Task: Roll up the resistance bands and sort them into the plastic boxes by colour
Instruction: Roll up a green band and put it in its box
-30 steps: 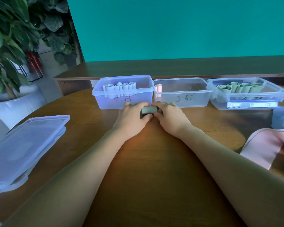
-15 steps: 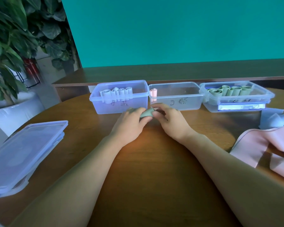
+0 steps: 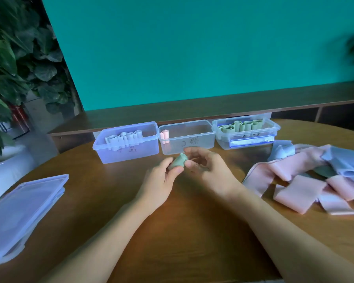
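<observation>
A round wooden table (image 3: 188,231) fills the lower view, with a teal wall (image 3: 192,48) behind it. At the table's left edge sits a stack of clear plastic lids (image 3: 23,211). At right lies a loose heap of unrolled bands (image 3: 307,176), pink and pale blue.

Three clear plastic boxes stand in a row at the far side, touching or nearly so. The left box (image 3: 127,152) holds about four pale blue rolls (image 3: 124,137). The middle box (image 3: 187,145) holds one pink roll (image 3: 164,135), against its left wall. The right box (image 3: 246,137) holds about five green rolls (image 3: 239,126).

Both forearms reach in from the bottom, hands meeting just in front of the middle box. The left hand (image 3: 161,178) grips a rolled green band (image 3: 178,160) between thumb and curled fingers, lifted off the table and tilted, one end pointing up and to the right. The right hand (image 3: 208,168) is beside it, fingers loosely curled toward the roll's upper end; whether its fingertips touch the roll cannot be told. The roll lies between the two hands, well apart from the right box.
</observation>
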`<state>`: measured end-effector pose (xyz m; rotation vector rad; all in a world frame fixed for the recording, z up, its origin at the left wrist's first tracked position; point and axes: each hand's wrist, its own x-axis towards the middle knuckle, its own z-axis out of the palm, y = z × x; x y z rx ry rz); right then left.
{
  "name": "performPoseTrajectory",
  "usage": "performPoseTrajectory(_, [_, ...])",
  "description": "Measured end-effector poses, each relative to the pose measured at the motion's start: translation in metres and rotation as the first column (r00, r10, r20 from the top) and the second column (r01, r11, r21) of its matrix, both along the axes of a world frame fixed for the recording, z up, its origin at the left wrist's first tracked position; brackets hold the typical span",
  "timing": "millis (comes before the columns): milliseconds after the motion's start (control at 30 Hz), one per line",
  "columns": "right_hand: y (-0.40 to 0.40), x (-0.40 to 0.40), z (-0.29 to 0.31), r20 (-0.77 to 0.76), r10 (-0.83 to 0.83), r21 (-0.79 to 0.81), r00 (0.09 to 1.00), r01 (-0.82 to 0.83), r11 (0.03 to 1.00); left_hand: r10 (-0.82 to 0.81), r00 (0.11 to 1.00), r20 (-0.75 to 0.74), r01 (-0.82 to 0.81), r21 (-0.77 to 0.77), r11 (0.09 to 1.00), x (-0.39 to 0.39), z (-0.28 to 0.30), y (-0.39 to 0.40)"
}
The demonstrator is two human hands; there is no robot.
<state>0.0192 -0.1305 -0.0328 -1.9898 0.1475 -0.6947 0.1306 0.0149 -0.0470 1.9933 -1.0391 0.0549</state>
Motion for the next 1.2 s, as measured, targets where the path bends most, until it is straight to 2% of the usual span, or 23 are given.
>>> performPoseTrajectory(233, [-0.036,-0.05,0.03,-0.027,-0.147,-0.162,0.989,0.141,0.977,-0.119,0.99,-0.076,0.105,-0.177,0.979,-0.041,0.009,-0.05])
performPoseTrajectory(500, [-0.128,-0.069,0.071,-0.053,-0.428,-0.355,0.902,0.383,0.853,-0.04,0.986,-0.16,-0.026,-0.39,0.92,-0.062,0.012,-0.139])
performPoseTrajectory(667, [-0.188,-0.055,0.084,-0.068,-0.524,-0.424,0.849,0.451,0.785,0.023,0.995,-0.1,-0.058,-0.361,0.931,-0.044,-0.002,-0.171])
performPoseTrajectory(867, [-0.225,-0.011,0.085,-0.155,-0.538,-0.512,0.829,0.398,0.761,0.001,1.0,0.013,0.002,-0.268,0.964,-0.028,-0.006,-0.187])
performPoseTrajectory(1067, [-0.248,0.02,0.073,-0.335,-0.54,-0.602,0.772,0.265,0.753,0.042,0.999,0.004,-0.038,-0.309,0.95,-0.024,-0.007,-0.191])
performPoseTrajectory(1200, [-0.252,0.029,0.065,-0.385,-0.527,-0.615,0.758,0.216,0.759,0.056,0.998,-0.02,-0.06,-0.307,0.95,-0.023,-0.006,-0.192])
